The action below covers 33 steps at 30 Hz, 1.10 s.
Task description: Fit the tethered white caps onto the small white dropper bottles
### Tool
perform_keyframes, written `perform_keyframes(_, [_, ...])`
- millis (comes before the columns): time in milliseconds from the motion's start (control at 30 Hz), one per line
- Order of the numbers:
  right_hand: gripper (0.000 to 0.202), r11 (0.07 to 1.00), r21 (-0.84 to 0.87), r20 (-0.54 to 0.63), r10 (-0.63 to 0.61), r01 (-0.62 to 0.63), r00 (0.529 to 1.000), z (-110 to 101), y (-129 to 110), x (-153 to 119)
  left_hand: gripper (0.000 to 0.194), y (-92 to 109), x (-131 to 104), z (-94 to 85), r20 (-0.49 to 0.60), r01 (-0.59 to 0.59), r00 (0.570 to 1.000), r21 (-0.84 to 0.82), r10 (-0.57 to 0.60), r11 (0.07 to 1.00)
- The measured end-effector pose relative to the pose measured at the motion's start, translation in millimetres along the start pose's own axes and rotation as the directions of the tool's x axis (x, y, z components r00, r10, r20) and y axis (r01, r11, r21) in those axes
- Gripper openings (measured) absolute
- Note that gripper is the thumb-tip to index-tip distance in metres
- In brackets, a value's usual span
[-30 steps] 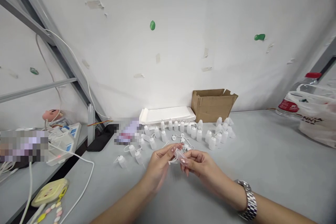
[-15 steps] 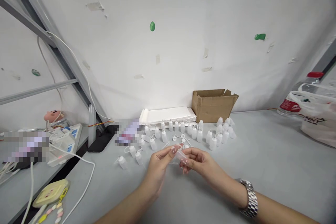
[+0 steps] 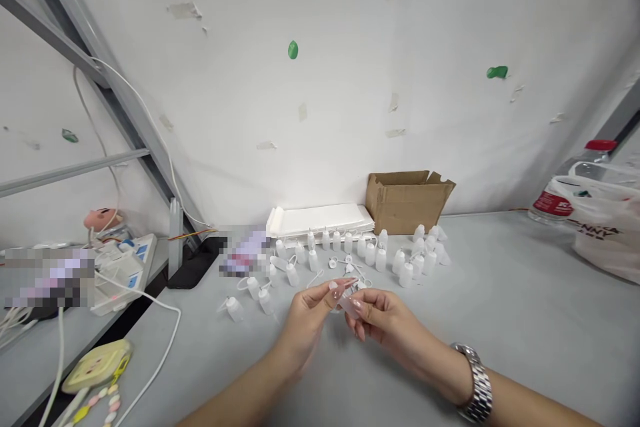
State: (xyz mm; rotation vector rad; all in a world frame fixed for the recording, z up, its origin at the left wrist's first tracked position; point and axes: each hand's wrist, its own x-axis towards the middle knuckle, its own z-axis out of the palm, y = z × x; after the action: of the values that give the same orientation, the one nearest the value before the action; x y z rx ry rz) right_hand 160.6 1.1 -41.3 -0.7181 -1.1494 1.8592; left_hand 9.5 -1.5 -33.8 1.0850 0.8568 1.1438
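A small translucent plastic squeeze bottle point(image 3: 347, 305) is held tilted between my two hands above the desk. My left hand point(image 3: 311, 312) is closed, its thumb and fingers pinching the upper end of the bottle. On the other side, my right hand point(image 3: 379, 315) grips the bottle body between thumb and forefinger, with its other fingers curled below. Fingers cover much of the bottle, so I cannot see whether a cap is on it. Just beyond my fingertips lie several loose white caps point(image 3: 333, 263) with strap loops. Small capped bottles point(image 3: 291, 273) stand around them, several with thin tips.
A cardboard box point(image 3: 411, 205) and stacked white foam trays point(image 3: 320, 219) stand against the wall. To the right are a red-capped water bottle point(image 3: 550, 203) and a white plastic bag point(image 3: 607, 240). A white cable point(image 3: 173, 340), yellow device point(image 3: 97, 365) and power strip point(image 3: 125, 273) lie left.
Both hands have shifted slightly, and the bottle between them now sits more covered by the fingers. My left fingertips extend farther right over its top. The standing bottles stay put.
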Motion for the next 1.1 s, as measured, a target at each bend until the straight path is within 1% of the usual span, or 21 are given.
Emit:
perform_keyframes(100, [0.03,1.0,0.01,0.02,-0.013,0.013,1.0,0,-3,-1,0.024,1,-2,2.4,0.043,-0.011,0.999,-0.019,0.012,1.0])
perform_keyframes(167, [0.031,0.999,-0.008,0.038,-0.031,0.031,0.999,0,-5,0,0.025,2,-2,2.6,0.04,-0.019,0.999,-0.011,0.02,1.0])
perform_keyframes(233, [0.034,0.996,-0.077,0.043,-0.043,0.047,0.998,0,-7,0,0.027,2,-1,1.7,0.006,-0.026,1.0,0.018,0.025,1.0])
perform_keyframes(300, [0.036,0.975,-0.209,0.001,-0.074,0.072,0.997,1,-7,0,0.027,3,-1,0.7,-0.05,-0.029,0.998,0.044,0.031,0.999])
perform_keyframes(367, [0.032,0.912,-0.392,-0.073,-0.16,0.12,0.984,1,-5,-1,0.028,3,-1,0.4,-0.097,-0.024,0.995,0.051,0.029,0.998])
perform_keyframes(433, [0.026,0.803,-0.574,-0.126,-0.284,0.164,0.95,1,-2,-4,0.029,2,-1,0.8,-0.108,-0.013,0.994,0.04,0.017,0.999])
perform_keyframes(500, [0.019,0.713,-0.677,-0.134,-0.361,0.18,0.923,0,1,-6,0.029,0,-2,1.2,-0.083,0.002,0.997,0.014,0.0,1.0])
perform_keyframes(533, [0.017,0.705,-0.687,-0.136,-0.363,0.176,0.922,0,2,-7,0.029,-1,-2,1.2,-0.061,0.008,0.998,0.002,-0.008,1.0])
perform_keyframes(567, [0.018,0.727,-0.667,-0.138,-0.337,0.164,0.931,0,2,-7,0.028,-2,-2,1.0,-0.036,0.014,0.999,-0.008,-0.014,1.0])
perform_keyframes(600, [0.021,0.77,-0.621,-0.139,-0.288,0.143,0.947,1,2,-6,0.027,-3,-2,0.6,-0.012,0.015,1.0,-0.015,-0.015,1.0])
perform_keyframes(700, [0.032,0.911,-0.408,-0.118,-0.112,0.055,0.987,1,0,-2,0.026,-2,1,-0.4,0.056,0.016,0.998,-0.016,-0.015,1.0])
perform_keyframes(767, [0.037,0.959,-0.281,-0.076,-0.04,0.017,0.996,1,-1,1,0.03,1,3,-0.8,0.084,0.029,0.996,-0.026,-0.027,0.999])
perform_keyframes(833, [0.038,0.983,-0.182,-0.033,-0.011,0.005,0.999,1,-1,2,0.034,4,4,-1.5,0.09,0.057,0.995,-0.058,-0.052,0.997])
perform_keyframes(867, [0.037,0.99,-0.142,-0.021,-0.009,0.006,1.0,0,0,3,0.037,5,5,-2.2,0.071,0.068,0.995,-0.072,-0.063,0.995])
perform_keyframes(933, [0.037,0.996,-0.089,-0.023,-0.012,0.01,1.0,-1,1,2,0.038,6,6,-4.4,-0.025,0.058,0.998,-0.055,-0.059,0.997])
perform_keyframes(1000, [0.036,0.997,-0.082,-0.045,-0.012,0.008,0.999,-2,2,2,0.036,5,6,-7.1,-0.14,0.002,0.99,0.041,0.004,0.999])
perform_keyframes(1033, [0.036,0.996,-0.086,-0.054,-0.008,0.003,0.999,-2,3,1,0.035,5,7,-8.4,-0.177,-0.028,0.983,0.099,0.045,0.995])
perform_keyframes(1100, [0.036,0.995,-0.097,-0.061,0.002,-0.008,0.998,-2,4,1,0.032,5,8,-10.4,-0.187,-0.067,0.977,0.187,0.103,0.98])
